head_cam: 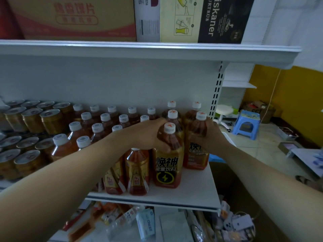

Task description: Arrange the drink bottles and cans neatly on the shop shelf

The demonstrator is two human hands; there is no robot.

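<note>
- Right now the front bottle [167, 165], amber with a white cap and a black-and-yellow lightning label, stands upright on the shelf [197, 189], near its right end and close to the front edge.
- The left grip [148, 135] is wrapped round this bottle's shoulder just under the cap, with the thumb on the near side and the fingers curled over the far side.
- The right bottle [195, 154], of the same kind, stands just beside it and a little further back. The right grip [212, 137] clasps it from the right, with the thumb lying across the top of the label.
- Behind these two, more bottles of the same kind line up toward the back panel.
- To the left, small bottles [104, 119] with white caps stand in rows.
- Further left, gold cans [50, 121] fill the shelf's left end.
- On the board above sit cartons [75, 20].
- Below the shelf lie mixed packets [145, 222].
- A blue stool [246, 124] stands on the floor to the right.
</note>
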